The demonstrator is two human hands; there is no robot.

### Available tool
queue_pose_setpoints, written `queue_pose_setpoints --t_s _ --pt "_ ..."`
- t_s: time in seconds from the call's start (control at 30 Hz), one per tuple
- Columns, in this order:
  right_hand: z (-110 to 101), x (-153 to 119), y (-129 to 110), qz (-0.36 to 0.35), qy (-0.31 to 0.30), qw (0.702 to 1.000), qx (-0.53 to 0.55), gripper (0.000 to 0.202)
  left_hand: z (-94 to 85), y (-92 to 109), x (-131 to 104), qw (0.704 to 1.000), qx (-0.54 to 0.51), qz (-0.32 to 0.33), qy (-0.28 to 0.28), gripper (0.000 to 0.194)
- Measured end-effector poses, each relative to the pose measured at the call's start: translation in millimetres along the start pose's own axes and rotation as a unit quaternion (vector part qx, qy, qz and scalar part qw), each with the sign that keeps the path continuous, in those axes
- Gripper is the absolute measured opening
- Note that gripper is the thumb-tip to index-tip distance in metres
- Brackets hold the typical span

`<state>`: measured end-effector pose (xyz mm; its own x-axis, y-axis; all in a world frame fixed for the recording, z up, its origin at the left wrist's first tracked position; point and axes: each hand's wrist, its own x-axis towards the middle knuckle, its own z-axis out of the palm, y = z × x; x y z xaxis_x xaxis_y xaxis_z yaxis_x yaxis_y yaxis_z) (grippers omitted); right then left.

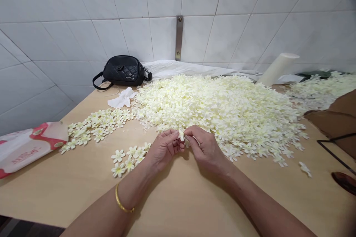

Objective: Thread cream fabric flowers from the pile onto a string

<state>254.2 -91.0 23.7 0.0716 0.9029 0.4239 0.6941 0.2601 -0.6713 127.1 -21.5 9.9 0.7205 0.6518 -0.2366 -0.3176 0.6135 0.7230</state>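
Between my fingertips is one small white-and-yellow artificial flower (181, 134), held just in front of a large heap of the same flowers (217, 107). My left hand (166, 146) pinches it from the left side, its other fingers curled. From the right, my right hand (204, 146) grips it between thumb and forefinger. The fingers partly cover the flower, so its lower part is hard to see. Beside my left wrist lies a small group of open flowers (129, 164), flat on the wooden table (183, 200).
More flowers (101, 124) spread at left near a red-and-white bag (33, 148). A black handbag (124, 70) and a crumpled tissue (122, 98) sit at the back left. Behind the heap leans a white roll (278, 68). Brown cardboard (338, 118) stands at right by a stray flower (305, 169).
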Motion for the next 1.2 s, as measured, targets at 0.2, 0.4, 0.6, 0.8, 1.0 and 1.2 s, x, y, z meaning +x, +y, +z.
queue_pose_setpoints --t_s 0.2,0.4,0.6,0.8,1.0,1.2 --pt "-1 0 -1 0.015 -0.029 0.999 0.018 0.017 0.9 -1 -1 0.997 0.067 0.029 0.020 0.017" --pt "1 -1 3 -0.005 -0.008 1.000 -0.018 0.019 3.7 -3 -2 0.998 0.055 0.030 0.009 0.023" --pt "1 -1 3 0.034 0.013 0.999 -0.004 0.019 3.2 -1 -3 0.999 0.039 0.010 -0.006 0.018" --pt "0 0 3 0.120 0.005 0.989 0.086 0.019 4.5 0 -3 0.999 0.044 0.009 0.007 0.014" --pt "0 1 7 0.161 0.001 0.971 0.177 0.019 4.0 -2 -4 0.997 0.071 0.033 0.021 0.008" --pt "0 3 13 0.181 -0.008 0.946 0.270 0.017 2.1 -2 -3 0.997 0.068 0.037 0.020 0.008"
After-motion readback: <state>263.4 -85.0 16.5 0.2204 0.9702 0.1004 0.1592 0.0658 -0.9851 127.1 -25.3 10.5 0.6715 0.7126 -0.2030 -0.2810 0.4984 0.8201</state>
